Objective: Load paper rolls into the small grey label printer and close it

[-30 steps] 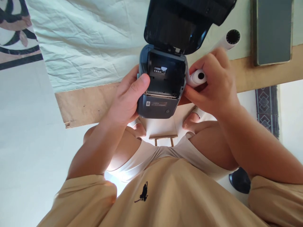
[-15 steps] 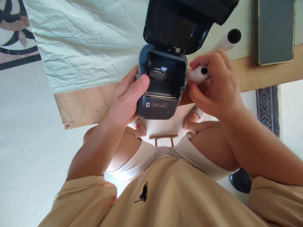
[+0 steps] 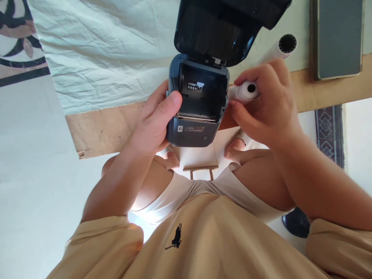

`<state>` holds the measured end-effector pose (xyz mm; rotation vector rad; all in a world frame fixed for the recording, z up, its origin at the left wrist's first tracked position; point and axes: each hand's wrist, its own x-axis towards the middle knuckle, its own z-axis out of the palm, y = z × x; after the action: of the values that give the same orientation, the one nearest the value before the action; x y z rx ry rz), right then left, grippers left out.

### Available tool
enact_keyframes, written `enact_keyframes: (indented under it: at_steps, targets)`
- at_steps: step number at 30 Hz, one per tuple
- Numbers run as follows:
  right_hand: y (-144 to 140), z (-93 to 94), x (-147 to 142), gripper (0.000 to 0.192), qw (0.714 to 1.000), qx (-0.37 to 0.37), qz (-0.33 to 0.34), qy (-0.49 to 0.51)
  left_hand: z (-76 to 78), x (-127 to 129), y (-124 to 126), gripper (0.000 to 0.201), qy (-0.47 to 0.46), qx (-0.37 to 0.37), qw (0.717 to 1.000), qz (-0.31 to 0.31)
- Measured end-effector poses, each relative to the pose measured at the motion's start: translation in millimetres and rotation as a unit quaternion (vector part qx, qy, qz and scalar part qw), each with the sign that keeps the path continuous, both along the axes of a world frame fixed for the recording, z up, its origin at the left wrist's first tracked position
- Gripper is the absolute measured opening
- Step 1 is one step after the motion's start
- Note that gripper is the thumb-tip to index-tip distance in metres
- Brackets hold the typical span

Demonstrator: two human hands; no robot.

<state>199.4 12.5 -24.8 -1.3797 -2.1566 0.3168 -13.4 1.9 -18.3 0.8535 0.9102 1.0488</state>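
Note:
A small dark label printer (image 3: pixel 190 131) is held up by my left hand (image 3: pixel 155 120), thumb pressed on its left edge. Its black lid (image 3: pixel 215 31) stands open above, and the paper bay shows bare inside with a small printed sticker. My right hand (image 3: pixel 270 99) pinches a white paper roll (image 3: pixel 247 91) with a dark core hole, just off the printer's right side. The printer's edge hides part of the roll's left end. Behind my right hand another white roll (image 3: pixel 276 50) lies on the cloth, its dark ridged end facing me.
A pale green cloth (image 3: pixel 110 50) covers most of the wooden table (image 3: pixel 104 130), whose front edge runs beneath my hands. A grey phone-like slab (image 3: pixel 338 38) lies at the back right. Below are my legs and a wooden stool bar (image 3: pixel 200 168).
The printer has shifted very slightly left. The paper roll in my right hand has turned a little and its end shows more fully.

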Motion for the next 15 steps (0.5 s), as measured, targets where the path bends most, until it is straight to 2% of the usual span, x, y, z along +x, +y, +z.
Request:
enact_keyframes:
  at_steps: [4, 6, 9, 11, 15]
  targets:
    - [-0.5, 0.4, 0.1, 0.026, 1.000, 0.016, -0.020, -0.013, 3.9, 0.4, -1.0, 0.048, 0.020, -0.010, 1.000, -0.016]
    - [-0.4, -0.2, 1.2, 0.039, 1.000, 0.030, 0.003, -0.005, 4.5, 1.5, -2.0, 0.047, 0.016, -0.018, 1.000, -0.010]
    - [-0.2, -0.3, 2.0, 0.058, 0.999, -0.009, 0.040, 0.016, 5.9, 4.2, -3.6, 0.043, 0.004, -0.019, 1.000, 0.010]
    - [-0.4, 0.3, 1.5, 0.052, 0.999, -0.022, 0.043, 0.013, 7.4, 5.2, -4.2, 0.040, 0.001, -0.019, 1.000, 0.017]
    - [-0.4, 0.2, 0.1, 0.029, 1.000, -0.004, -0.003, -0.006, 6.5, 2.5, -3.8, 0.040, 0.000, -0.019, 1.000, 0.003]
